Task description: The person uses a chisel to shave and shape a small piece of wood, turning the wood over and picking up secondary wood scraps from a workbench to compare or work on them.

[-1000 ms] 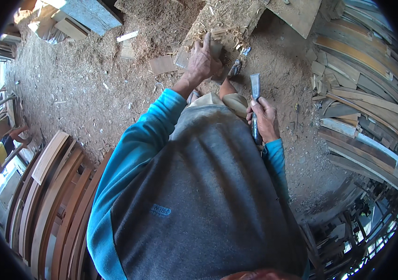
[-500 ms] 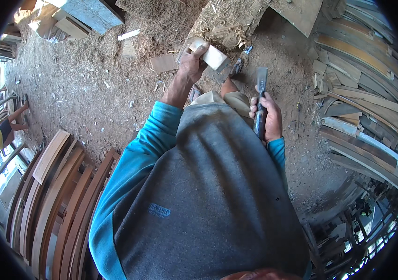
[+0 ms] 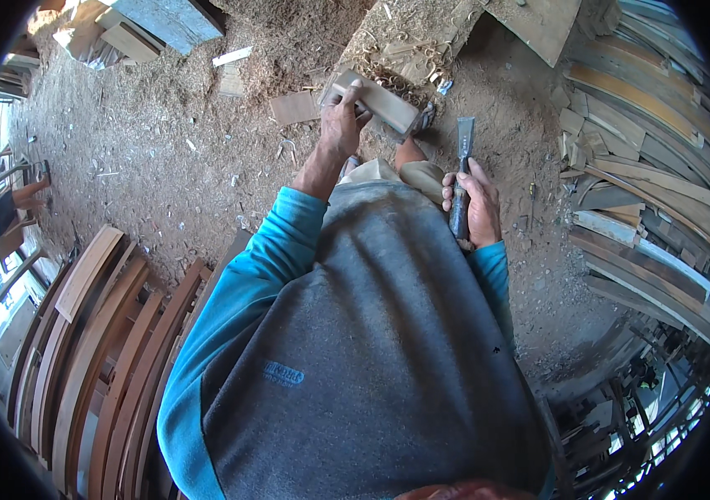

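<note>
Turned in your left hand (image 3: 341, 125) since half a second ago, the wooden block (image 3: 384, 104) now shows a long, duller face; your chisel (image 3: 465, 143) has hardly shifted. Beyond lies the broad, dusty board (image 3: 388, 33). Your left hand grips the block toward its left end, at the board's near end; whether block and board touch, you can't tell from this view. Your right hand (image 3: 480, 207) is wrapped around the chisel's handle, blade pointing away, apart from the block. Curled shavings (image 3: 432, 60) on the board suggest some cutting is done; how much remains doesn't show.
</note>
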{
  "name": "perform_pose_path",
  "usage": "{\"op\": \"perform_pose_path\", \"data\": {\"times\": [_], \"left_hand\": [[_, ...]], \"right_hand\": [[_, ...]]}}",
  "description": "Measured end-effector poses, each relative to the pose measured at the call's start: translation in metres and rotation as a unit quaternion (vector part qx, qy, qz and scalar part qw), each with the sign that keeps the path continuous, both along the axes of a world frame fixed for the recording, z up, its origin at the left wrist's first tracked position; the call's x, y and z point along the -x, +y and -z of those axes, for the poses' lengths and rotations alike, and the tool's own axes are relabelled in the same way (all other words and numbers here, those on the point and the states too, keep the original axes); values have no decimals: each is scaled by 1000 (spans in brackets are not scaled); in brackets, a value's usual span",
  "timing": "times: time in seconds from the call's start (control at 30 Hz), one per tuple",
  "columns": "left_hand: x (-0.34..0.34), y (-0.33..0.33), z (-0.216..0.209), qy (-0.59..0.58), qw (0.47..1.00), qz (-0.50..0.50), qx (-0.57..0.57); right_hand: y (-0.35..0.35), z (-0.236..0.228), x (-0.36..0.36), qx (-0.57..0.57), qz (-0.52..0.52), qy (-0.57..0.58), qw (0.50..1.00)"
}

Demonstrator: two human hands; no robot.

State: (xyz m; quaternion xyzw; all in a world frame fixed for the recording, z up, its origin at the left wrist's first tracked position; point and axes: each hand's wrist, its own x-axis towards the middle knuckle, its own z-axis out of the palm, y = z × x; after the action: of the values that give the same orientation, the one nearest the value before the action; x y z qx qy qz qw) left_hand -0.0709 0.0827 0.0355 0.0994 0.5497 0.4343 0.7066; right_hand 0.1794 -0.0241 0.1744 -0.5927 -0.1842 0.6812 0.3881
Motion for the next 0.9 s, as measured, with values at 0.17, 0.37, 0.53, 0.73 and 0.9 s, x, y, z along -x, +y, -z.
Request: {"op": "perform_pose_path", "data": {"times": [0.17,0.37,0.53,0.73,0.9], "left_hand": [[-20,-1,-22,-196,981,-13,8],[-29,-7,-3,-329,942,33,55],[-36,-9,36,-380,922,23,70],[-38,-15,25,-389,919,7,67],[-44,-13,21,-395,915,2,80]], "right_hand": [[8,-11,8,-13,-30,-31,999],[12,-7,19,-55,-118,-99,987],[27,-8,33,-63,-297,-308,902],[26,4,35,-207,-358,-391,822],[19,27,33,-219,-387,-400,801]]}}
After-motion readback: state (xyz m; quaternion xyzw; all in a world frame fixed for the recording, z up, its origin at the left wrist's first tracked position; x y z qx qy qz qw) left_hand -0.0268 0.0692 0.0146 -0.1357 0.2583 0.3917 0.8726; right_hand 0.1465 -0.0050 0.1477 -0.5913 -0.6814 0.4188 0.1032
